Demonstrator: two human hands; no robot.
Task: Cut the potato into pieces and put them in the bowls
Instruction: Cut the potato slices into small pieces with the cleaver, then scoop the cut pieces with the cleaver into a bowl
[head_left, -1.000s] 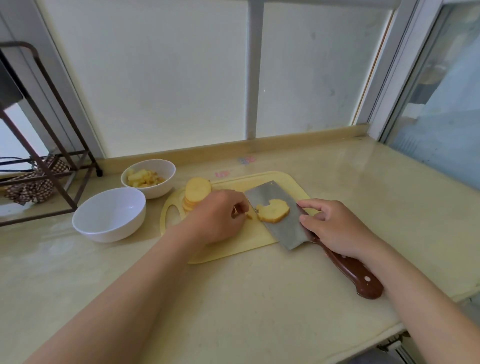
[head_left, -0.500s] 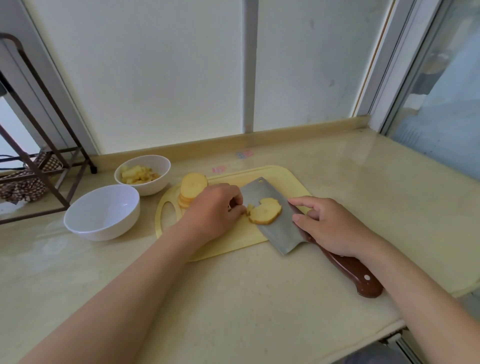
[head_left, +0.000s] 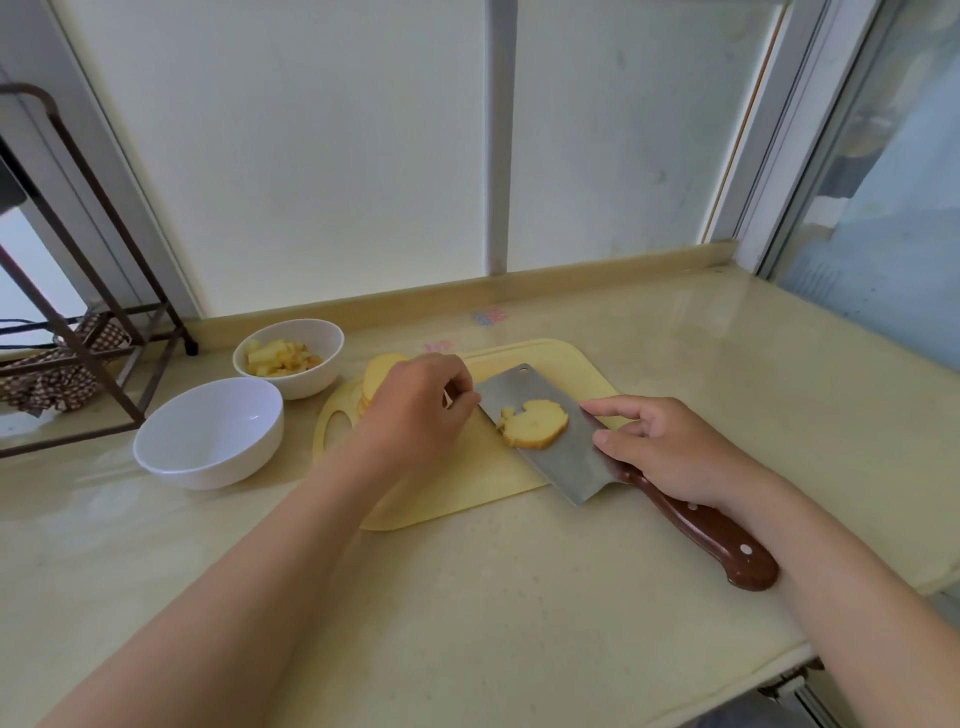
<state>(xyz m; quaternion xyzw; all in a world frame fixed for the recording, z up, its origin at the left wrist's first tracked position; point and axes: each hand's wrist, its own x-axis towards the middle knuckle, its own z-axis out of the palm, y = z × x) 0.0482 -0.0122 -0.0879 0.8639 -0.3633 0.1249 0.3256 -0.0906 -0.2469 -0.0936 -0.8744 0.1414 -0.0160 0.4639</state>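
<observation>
Right hand (head_left: 670, 449): grips brown-handled steel cleaver (head_left: 558, 457), pale yellow potato slice (head_left: 535, 425) on its blade.
Left hand (head_left: 415, 405): curled just beside the blade, can't tell if it's holding anything.
Surface: glossy beige stone counter (head_left: 467, 613) underneath.
Room: frosted window panes (head_left: 311, 156) beyond.

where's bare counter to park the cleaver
Bare counter right of the cutting board and the strip between it and the near edge. Crowded: the board under cleaver and potato slices; left of it, the empty bowl, the potato bowl and wire rack.

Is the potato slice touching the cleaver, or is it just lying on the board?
Touching. The head view shows the potato slice lying on the flat blade of the cleaver, with bare metal visible above and below it.
</observation>
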